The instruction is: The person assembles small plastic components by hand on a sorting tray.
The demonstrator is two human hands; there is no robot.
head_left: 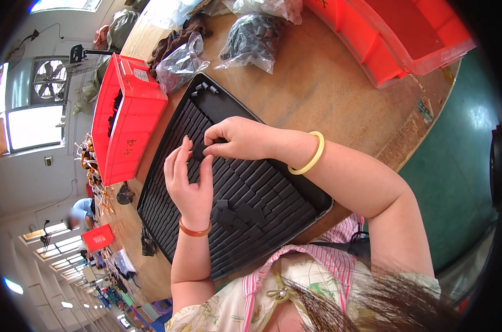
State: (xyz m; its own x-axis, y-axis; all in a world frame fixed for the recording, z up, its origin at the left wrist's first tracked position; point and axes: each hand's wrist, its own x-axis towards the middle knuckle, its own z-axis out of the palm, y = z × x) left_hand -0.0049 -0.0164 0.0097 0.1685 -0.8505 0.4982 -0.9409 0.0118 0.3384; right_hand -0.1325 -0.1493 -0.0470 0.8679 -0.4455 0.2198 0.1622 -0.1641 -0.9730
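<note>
Over a black tray (312,191), both my hands meet at a small flat black piece (198,151). My left hand (187,185), with an orange bangle at its wrist, holds the piece between thumb and fingers. From the right, my right hand (240,138) pinches the same piece; its wrist carries a pale yellow bangle. Rows of narrow black strips (173,182) fill most of the tray. Several loose flat black pieces (251,214) lie on the rows below my hands. A few small grey cylinders (209,87) sit at the tray's far end.
A red bin (143,105) with dark items stands left of the tray. Another red bin (367,47) is at the upper right. Clear plastic bags (251,41) of dark parts lie on the wooden table (317,94) beyond the tray. A person (84,213) is farther off at left.
</note>
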